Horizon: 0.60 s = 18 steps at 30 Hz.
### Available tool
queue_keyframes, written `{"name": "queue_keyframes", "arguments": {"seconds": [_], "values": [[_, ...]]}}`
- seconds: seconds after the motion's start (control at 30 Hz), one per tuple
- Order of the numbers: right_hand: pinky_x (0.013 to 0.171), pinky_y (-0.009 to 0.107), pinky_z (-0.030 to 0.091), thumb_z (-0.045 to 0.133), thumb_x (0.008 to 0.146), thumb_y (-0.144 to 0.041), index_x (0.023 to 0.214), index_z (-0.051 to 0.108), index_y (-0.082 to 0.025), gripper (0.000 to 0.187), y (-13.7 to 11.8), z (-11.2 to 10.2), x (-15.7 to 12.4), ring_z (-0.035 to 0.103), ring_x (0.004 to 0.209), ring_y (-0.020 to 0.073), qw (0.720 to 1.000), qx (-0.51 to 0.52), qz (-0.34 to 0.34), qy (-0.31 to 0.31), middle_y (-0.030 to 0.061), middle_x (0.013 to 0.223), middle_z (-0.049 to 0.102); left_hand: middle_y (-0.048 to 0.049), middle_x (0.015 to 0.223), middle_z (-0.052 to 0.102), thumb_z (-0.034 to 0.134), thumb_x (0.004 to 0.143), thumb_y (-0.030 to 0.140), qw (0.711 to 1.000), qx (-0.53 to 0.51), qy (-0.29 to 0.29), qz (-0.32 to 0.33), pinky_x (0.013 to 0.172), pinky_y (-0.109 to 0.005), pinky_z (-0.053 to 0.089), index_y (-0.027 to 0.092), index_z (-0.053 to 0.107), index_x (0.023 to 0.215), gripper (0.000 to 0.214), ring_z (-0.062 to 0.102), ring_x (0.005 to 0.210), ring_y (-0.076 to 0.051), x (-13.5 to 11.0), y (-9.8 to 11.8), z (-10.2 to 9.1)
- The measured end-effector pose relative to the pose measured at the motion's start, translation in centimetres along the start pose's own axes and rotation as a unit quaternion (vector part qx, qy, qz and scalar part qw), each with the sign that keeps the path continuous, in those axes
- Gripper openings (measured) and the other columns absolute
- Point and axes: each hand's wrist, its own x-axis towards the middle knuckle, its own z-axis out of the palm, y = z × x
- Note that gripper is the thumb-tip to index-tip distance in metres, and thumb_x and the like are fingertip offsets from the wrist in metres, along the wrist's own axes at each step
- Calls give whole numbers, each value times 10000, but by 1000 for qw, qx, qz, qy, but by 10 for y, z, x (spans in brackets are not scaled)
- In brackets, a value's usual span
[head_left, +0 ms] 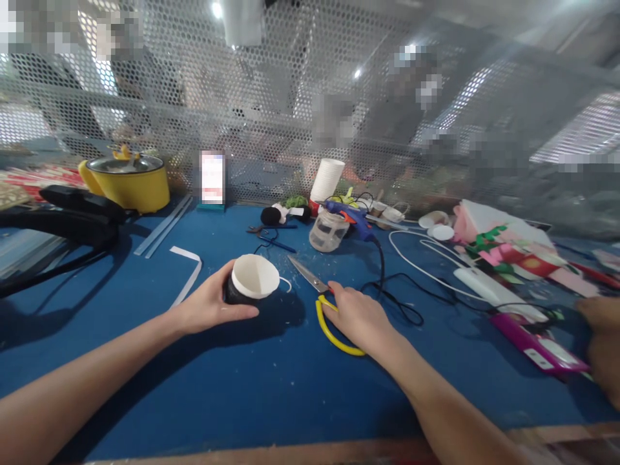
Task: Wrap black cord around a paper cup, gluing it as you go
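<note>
My left hand (210, 303) is wrapped round a paper cup (252, 279) with a dark outside and a white inside, tilted on the blue table (271, 381). My right hand (356, 316) rests on the yellow handles of a pair of scissors (322, 303), its fingers curled over them. The scissor blades point up and to the left, lying flat on the table. A thin white strip lies just right of the cup.
A blue glue gun (351, 216) with a black cord, a clear jar (329, 231), a stack of white cups (327, 179) and a yellow pot (126, 181) stand behind. Coloured paper pieces (504, 248), a white device and a pink phone (537, 345) lie right. Another person's hand (603, 342) is at the far right.
</note>
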Motion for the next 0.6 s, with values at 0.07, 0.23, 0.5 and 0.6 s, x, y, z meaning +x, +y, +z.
{"name": "queue_keyframes", "arguments": {"seconds": [0.07, 0.23, 0.5, 0.6], "values": [[458, 291, 366, 485, 759, -257, 995, 578, -123, 287, -2, -5, -4, 616, 627, 277, 1000, -14, -5, -1, 145, 749, 635, -109, 1215, 473, 646, 614, 341, 1000, -15, -7, -7, 931, -365, 369, 156, 319, 1205, 700, 455, 1091, -252, -1, 2, 0], [547, 304, 419, 459, 800, -320, 922, 623, -173, 252, -10, -24, -6, 599, 729, 241, 995, 58, -61, 45, 101, 795, 621, -115, 1192, 493, 647, 605, 335, 999, -35, -23, -14, 922, -397, 367, 157, 327, 1206, 704, 462, 1081, -264, -3, 7, 0], [596, 217, 436, 529, 759, -287, 874, 609, -148, 198, -50, -45, 14, 567, 659, 113, 897, 378, -212, 82, 35, 781, 631, -86, 1121, 529, 664, 594, 321, 997, 9, -82, 3, 861, -346, 414, 167, 348, 1164, 670, 509, 1006, -221, -8, 10, 7], [564, 202, 398, 530, 756, -203, 675, 601, -156, 118, -62, -43, 20, 549, 607, 102, 905, 341, -230, 105, 6, 665, 622, -87, 1106, 536, 659, 603, 327, 995, 7, -95, 0, 829, -313, 434, 156, 352, 1154, 653, 521, 979, -209, -8, 10, 8]]}}
